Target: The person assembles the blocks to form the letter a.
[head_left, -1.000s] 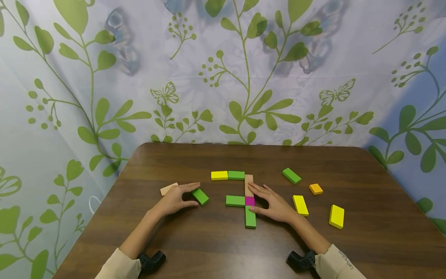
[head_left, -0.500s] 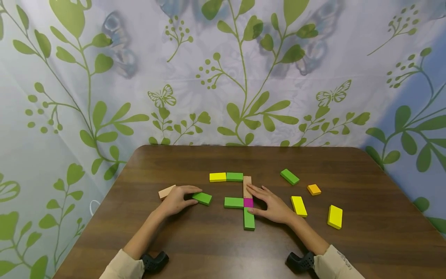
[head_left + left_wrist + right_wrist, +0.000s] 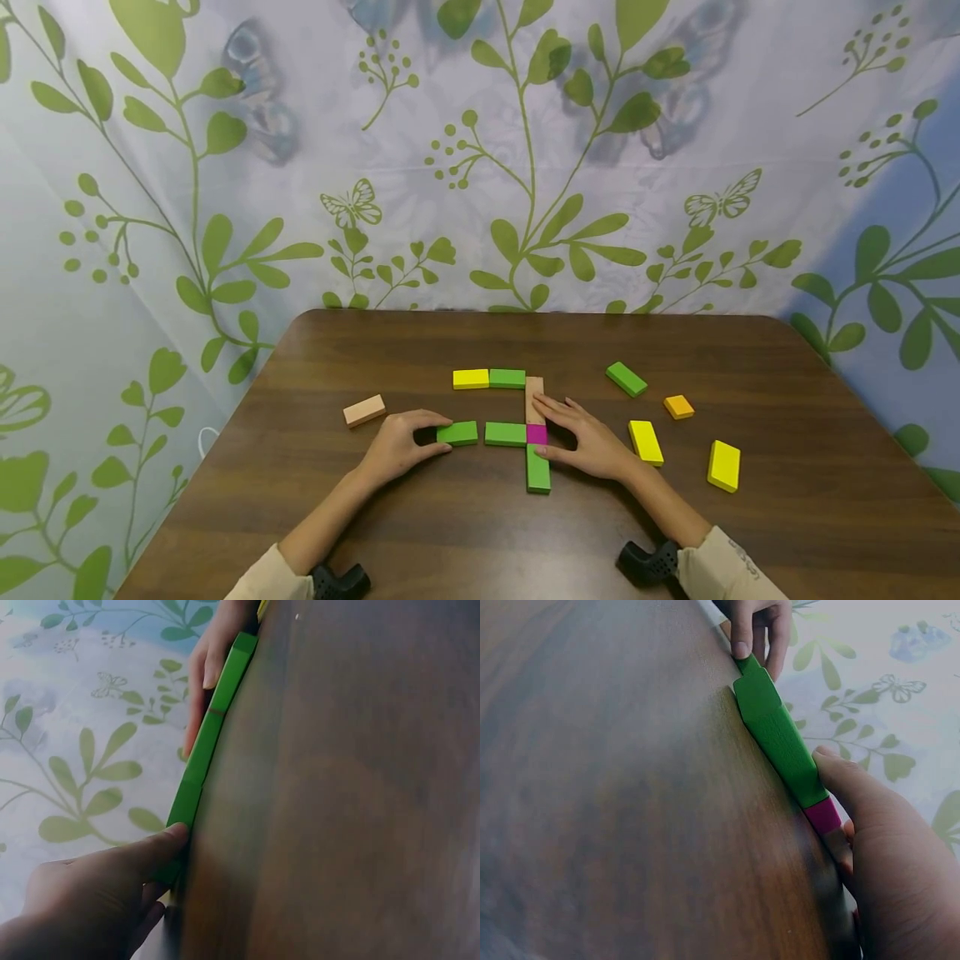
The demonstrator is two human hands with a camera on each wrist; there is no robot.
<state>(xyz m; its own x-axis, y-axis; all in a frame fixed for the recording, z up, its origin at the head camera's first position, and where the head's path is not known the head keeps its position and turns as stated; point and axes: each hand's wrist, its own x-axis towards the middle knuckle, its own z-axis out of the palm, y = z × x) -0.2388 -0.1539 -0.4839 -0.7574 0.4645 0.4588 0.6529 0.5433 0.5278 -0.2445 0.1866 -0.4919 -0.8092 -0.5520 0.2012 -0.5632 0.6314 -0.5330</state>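
Observation:
My left hand [image 3: 397, 446] pinches a green block [image 3: 459, 433] between thumb and fingers, lined up end to end with a second green block [image 3: 505, 434], a small gap between them. That second block meets a magenta block [image 3: 536, 433] in a joined row. Above the magenta piece lies a plain wooden block [image 3: 533, 400], below it another green block [image 3: 537, 471]. My right hand [image 3: 588, 437] rests at this row, fingertips on the wooden block and thumb on the lower green block [image 3: 787, 750]. A yellow block [image 3: 471, 379] and a green block [image 3: 507, 378] extend left from the row's top.
A loose wooden block [image 3: 364, 411] lies left of my left hand. Right of my right hand are a green block [image 3: 626, 378], an orange block [image 3: 679, 407] and two yellow blocks [image 3: 646, 442]. A patterned cloth [image 3: 420, 167] hangs behind the brown table [image 3: 480, 550].
My left hand has turned its green block from slanted to level and moved it right, toward the joined blocks. The loose wooden block is now uncovered. My right hand stays in place.

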